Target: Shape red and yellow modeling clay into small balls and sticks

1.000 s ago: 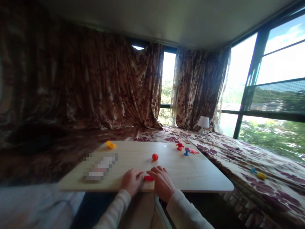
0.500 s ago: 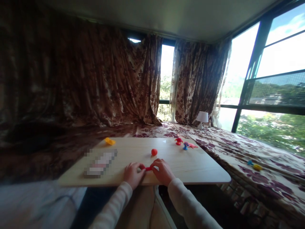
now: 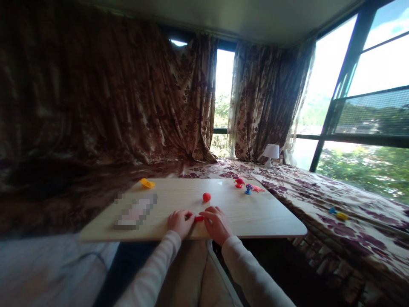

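Observation:
Between my two hands, close to the near edge of the table, is a short red roll of modelling clay (image 3: 199, 218). My left hand (image 3: 180, 223) pinches its left end between thumb and fingertips. At the right end, my right hand (image 3: 217, 224) is closed on the clay, its index finger reaching along the top. A red-orange clay ball (image 3: 206, 197) lies on the table just beyond the fingers, apart from both hands.
The pale wooden table (image 3: 255, 219) bears a blurred-out flat object (image 3: 136, 212) on the left and a yellow piece (image 3: 147, 183) behind it. Far right stand a red figure (image 3: 239, 183), a blue figure (image 3: 248, 189) and a pinkish-red piece (image 3: 257, 189). A lamp (image 3: 271, 153) stands beyond.
My right index finger has stretched out over the clay roll, and the fingers have come closer around it. The camera has tipped slightly downward. The ball and figures stay in place.

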The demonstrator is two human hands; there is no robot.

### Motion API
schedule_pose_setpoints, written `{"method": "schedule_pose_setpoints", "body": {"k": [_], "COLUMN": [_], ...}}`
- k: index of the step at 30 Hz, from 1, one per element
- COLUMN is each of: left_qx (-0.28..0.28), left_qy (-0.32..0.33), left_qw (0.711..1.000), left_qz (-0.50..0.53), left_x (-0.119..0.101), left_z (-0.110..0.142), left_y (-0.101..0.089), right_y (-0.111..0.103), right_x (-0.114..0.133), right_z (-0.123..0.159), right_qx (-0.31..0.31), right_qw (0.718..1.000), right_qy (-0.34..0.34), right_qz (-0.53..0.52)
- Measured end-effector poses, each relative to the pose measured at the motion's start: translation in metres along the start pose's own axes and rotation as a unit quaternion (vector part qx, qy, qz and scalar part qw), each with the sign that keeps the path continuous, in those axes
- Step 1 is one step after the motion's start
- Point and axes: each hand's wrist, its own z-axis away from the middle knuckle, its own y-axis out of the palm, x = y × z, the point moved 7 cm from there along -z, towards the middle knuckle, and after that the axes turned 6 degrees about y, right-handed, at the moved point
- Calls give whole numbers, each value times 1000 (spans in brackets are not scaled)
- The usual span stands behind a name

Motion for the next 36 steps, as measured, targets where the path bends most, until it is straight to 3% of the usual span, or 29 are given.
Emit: {"method": "schedule_pose_setpoints", "body": {"k": [14,18,25,30,36], "left_qx": [-3,-6,-18,-13,10], "left_qy": [4,31,87,74,96], "left_qw": [1000,999,993,996,995], "left_qz": [8,21,74,47,-1], "left_x": [3,4,4,3,-12], "left_z": [-2,-1,11,9,15], "left_y": [2,4,-4,-10,0], "right_y": [2,2,-1,3,4], "right_x": [7,5,-31,-36,-35], "right_z": [3,2,-6,-6,-7], "right_qx": [-3,-3,-93,-98,-76], "right_qw": [999,999,982,981,981], "right_qy": [-38,-39,78,96,104], "right_qz": [-13,-35,-146,-135,-144]}}
